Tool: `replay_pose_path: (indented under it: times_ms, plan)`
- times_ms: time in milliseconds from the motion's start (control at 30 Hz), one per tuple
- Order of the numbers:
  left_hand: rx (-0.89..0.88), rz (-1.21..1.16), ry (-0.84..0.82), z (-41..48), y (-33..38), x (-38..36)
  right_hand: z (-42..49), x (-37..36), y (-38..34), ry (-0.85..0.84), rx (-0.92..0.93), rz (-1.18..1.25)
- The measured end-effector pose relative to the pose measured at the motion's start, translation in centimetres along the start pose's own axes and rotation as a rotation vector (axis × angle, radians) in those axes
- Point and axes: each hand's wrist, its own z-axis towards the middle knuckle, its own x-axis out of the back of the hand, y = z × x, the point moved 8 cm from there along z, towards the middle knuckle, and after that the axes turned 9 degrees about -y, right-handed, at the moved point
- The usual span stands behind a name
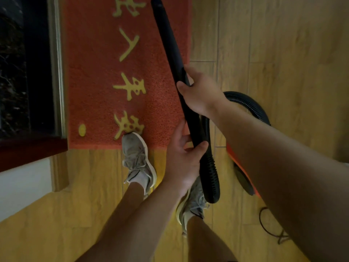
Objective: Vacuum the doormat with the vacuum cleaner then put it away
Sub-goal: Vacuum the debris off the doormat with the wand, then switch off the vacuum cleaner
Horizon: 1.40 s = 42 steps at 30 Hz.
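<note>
A red doormat point(98, 76) with yellow characters lies on the wooden floor beside a door threshold. A long black vacuum wand point(166, 40) slants across the mat's right side, its far end near the top edge of the view. My right hand point(200, 91) grips the wand at its middle. Lower down, my left hand point(181, 156) holds the wand where it joins the ribbed black hose point(211, 174). The hose loops back to the orange and black vacuum body point(243, 174), mostly hidden behind my right forearm.
My left shoe point(137, 157) has its toe on the mat's near edge; my right shoe point(192, 207) stands on the floor under the hose. A dark doorway and metal threshold point(56, 69) run along the mat's left side. A black power cord point(268, 229) lies at lower right.
</note>
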Motion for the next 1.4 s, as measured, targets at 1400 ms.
replay_pose_path:
  times_ms: [1400]
  plan:
    - [0.068, 0.25, -0.029, -6.7, -19.6, -10.4, -28.1, -2.7, 38.7, 0.226, -0.518, 0.149]
